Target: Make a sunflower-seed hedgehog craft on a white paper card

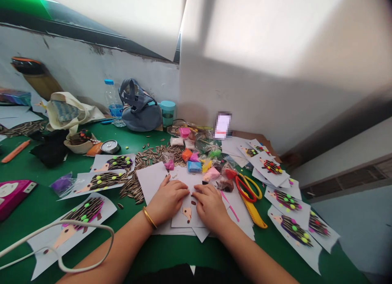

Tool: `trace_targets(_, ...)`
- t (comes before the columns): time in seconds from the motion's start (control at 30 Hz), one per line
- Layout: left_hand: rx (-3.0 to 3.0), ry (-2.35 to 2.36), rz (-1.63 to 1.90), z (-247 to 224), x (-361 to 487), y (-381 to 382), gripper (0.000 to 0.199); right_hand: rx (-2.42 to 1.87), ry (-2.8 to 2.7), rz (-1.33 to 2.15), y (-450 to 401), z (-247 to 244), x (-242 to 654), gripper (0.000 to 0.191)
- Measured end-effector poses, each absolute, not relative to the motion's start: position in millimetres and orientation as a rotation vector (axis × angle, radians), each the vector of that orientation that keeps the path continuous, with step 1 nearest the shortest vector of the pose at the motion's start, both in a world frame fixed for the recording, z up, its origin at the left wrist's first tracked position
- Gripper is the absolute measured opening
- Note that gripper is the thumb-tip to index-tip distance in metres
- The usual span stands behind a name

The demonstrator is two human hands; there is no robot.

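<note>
My left hand [172,197], with a gold bangle at the wrist, rests on white paper, its fingers bent and fingertips near the sheet's middle. Facing it, my right hand [210,204] has its fingertips close together on the same paper. Whatever lies under either hand's fingertips is too small or hidden to make out. Between the hands, the white sheet [180,222] carries a peach-coloured animal head [187,214] with dark dots. A small brown piece [193,203] sits just above the head, beside my right hand's fingers.
Sunflower seeds [134,188] are heaped behind my left hand. Bagged coloured clay [194,166] lies beyond the paper. Red scissors [245,190] and a yellow cutter [255,212] are at the right. Hedgehog pictures [294,231] lie on both sides. A white cable [88,223] loops over my left forearm.
</note>
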State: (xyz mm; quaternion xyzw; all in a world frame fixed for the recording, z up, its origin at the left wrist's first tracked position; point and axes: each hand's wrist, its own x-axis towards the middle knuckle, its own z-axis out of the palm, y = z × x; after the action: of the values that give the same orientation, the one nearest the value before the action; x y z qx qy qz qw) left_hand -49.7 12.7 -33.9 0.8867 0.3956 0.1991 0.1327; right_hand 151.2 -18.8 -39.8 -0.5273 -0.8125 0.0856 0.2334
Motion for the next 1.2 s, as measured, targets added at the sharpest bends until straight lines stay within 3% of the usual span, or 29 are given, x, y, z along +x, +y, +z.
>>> trace_targets(0.23,2.608,1.142,0.547,-34,-50,12,0.037,-1.443,-2.215,0.309,-20,-38,156,0.042)
trace_targets(1.2,2.576,1.177,0.555,-30,-46,12,0.027,-1.404,-2.364,0.156,-24,-40,159,0.038)
